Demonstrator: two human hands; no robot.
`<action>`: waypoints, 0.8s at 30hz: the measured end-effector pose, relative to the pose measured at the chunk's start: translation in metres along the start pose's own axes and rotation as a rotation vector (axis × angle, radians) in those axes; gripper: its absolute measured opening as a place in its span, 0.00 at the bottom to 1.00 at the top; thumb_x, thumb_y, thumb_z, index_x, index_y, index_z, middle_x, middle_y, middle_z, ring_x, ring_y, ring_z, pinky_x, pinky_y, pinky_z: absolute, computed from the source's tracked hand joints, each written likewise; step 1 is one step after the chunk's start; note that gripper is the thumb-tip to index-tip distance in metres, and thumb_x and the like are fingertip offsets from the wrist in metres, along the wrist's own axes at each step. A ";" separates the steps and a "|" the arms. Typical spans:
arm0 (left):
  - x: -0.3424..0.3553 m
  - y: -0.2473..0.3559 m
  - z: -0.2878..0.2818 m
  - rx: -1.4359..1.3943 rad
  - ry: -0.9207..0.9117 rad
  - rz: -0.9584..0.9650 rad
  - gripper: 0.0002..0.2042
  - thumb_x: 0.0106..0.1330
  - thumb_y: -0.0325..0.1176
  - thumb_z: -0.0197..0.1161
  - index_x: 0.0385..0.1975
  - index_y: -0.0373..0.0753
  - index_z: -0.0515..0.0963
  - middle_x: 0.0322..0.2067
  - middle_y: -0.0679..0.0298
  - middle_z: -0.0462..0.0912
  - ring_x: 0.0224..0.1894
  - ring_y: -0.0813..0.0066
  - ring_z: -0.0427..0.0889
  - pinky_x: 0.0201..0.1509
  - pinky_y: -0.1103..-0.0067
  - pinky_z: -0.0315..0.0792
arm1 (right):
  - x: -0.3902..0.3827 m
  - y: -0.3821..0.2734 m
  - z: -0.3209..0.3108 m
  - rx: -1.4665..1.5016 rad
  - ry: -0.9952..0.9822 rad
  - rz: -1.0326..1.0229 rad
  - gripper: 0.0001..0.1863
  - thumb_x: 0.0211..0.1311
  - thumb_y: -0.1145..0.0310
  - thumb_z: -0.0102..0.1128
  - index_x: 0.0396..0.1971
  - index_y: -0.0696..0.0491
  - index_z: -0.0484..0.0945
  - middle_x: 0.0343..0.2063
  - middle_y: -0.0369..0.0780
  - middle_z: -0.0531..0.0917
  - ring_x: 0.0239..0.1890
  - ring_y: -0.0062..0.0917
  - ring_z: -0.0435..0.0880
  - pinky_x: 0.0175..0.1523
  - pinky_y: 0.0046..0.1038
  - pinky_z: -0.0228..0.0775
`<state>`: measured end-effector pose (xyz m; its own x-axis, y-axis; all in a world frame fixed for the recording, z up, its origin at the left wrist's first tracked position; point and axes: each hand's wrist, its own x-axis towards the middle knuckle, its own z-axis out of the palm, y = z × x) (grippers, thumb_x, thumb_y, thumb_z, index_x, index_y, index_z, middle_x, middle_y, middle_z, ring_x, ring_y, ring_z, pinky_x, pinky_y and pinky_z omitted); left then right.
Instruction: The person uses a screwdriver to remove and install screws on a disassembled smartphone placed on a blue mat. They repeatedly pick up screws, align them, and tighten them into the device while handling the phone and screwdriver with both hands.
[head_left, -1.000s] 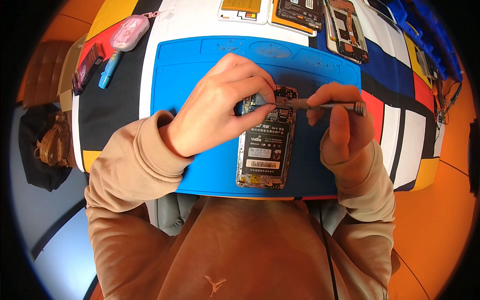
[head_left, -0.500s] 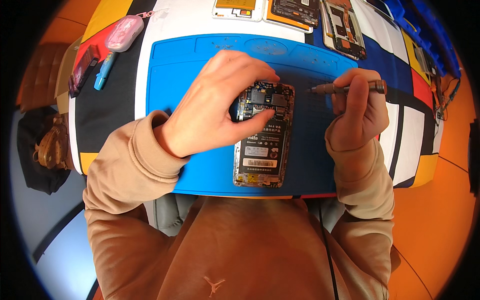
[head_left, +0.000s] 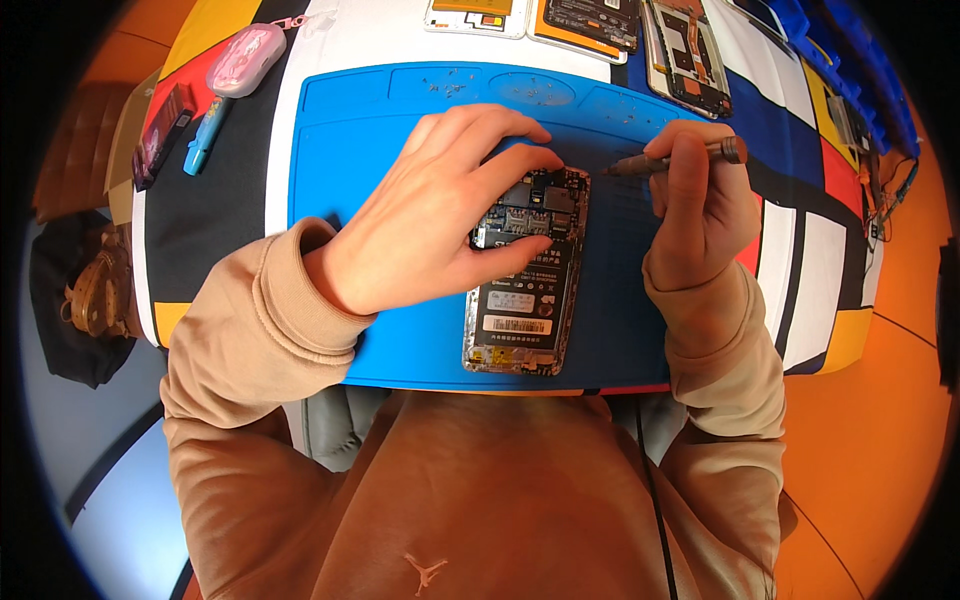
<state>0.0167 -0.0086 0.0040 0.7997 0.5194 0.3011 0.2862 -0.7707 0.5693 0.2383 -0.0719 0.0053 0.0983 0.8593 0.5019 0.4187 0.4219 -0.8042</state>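
An opened phone [head_left: 525,275] with its back cover off lies on a blue work mat [head_left: 350,150], its black battery and circuit board exposed. My left hand [head_left: 440,215] rests over the phone's upper left part, fingers and thumb pinching its top end. My right hand [head_left: 700,205] is to the right of the phone and grips a thin grey screwdriver [head_left: 680,157], held level with its tip pointing left, just off the phone's top right corner.
Several other dismantled phones [head_left: 685,55] lie along the table's far edge. A pink case [head_left: 245,58], a blue pen [head_left: 205,143] and a dark red box [head_left: 160,135] sit at the far left. Tiny screws lie in the mat's top trays [head_left: 540,90]. Cables hang at the right edge.
My right hand has lifted the screwdriver off the phone's top and drawn it back to the right. My left hand stays on the phone, which has shifted slightly.
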 end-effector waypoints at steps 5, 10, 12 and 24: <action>0.000 0.000 0.001 0.015 0.064 0.050 0.22 0.55 0.35 0.72 0.49 0.36 0.77 0.52 0.59 0.74 0.58 0.57 0.70 0.59 0.67 0.64 | 0.001 0.001 0.001 0.050 0.026 0.006 0.08 0.76 0.72 0.49 0.37 0.57 0.76 0.28 0.34 0.80 0.28 0.14 0.76 0.35 0.17 0.69; -0.001 0.000 -0.001 -0.002 0.005 0.015 0.25 0.54 0.34 0.72 0.52 0.38 0.76 0.58 0.58 0.72 0.61 0.56 0.69 0.65 0.66 0.61 | 0.001 0.002 0.000 0.017 0.015 0.028 0.08 0.76 0.72 0.49 0.37 0.58 0.76 0.29 0.35 0.80 0.28 0.14 0.75 0.34 0.16 0.68; -0.001 0.000 -0.001 -0.004 0.004 0.014 0.24 0.54 0.34 0.72 0.52 0.38 0.76 0.58 0.58 0.72 0.61 0.56 0.69 0.64 0.66 0.61 | 0.001 0.002 0.000 -0.007 0.007 0.025 0.08 0.75 0.72 0.50 0.37 0.58 0.77 0.29 0.35 0.81 0.28 0.13 0.75 0.34 0.16 0.68; -0.001 -0.001 0.000 0.000 0.002 0.012 0.24 0.55 0.34 0.71 0.52 0.39 0.76 0.57 0.59 0.73 0.61 0.57 0.69 0.64 0.66 0.61 | 0.010 -0.004 -0.001 -0.221 -0.113 -0.196 0.02 0.70 0.79 0.56 0.37 0.60 0.77 0.29 0.36 0.81 0.26 0.14 0.77 0.30 0.17 0.68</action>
<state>0.0154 -0.0088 0.0034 0.8020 0.5111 0.3094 0.2767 -0.7767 0.5659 0.2387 -0.0657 0.0140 -0.0991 0.7998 0.5920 0.6071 0.5200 -0.6009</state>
